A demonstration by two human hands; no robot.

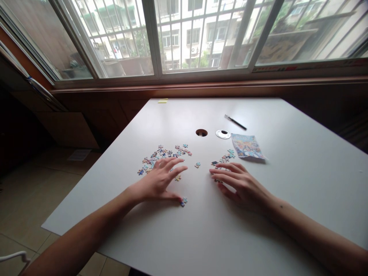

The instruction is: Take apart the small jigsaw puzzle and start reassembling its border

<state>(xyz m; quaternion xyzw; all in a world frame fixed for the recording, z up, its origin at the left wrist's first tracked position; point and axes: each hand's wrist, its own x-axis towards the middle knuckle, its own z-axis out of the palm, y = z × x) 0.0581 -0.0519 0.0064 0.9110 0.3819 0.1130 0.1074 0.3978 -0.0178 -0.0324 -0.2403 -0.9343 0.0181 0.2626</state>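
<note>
My left hand (165,178) spreads its fingers over the near right side of a scattered heap of small jigsaw puzzle pieces (161,151). Its thumb tip touches or lies just beside a light blue jigsaw piece (184,200) close to me. Part of the heap is hidden under that hand. To the right, my right hand (234,178) hovers or rests with fingers stretched over a smaller cluster of jigsaw pieces (227,156), covering some of them. Between the hands lie a few loose jigsaw pieces (197,165). I see nothing held in either hand.
A colourful printed picture sheet (248,146) lies right of the pieces on the white table (301,165). Beyond are a black pen (235,122), a round cable hole (201,132) and its silver cover (223,134). A yellow sticky note (163,101) marks the far edge, below a barred window.
</note>
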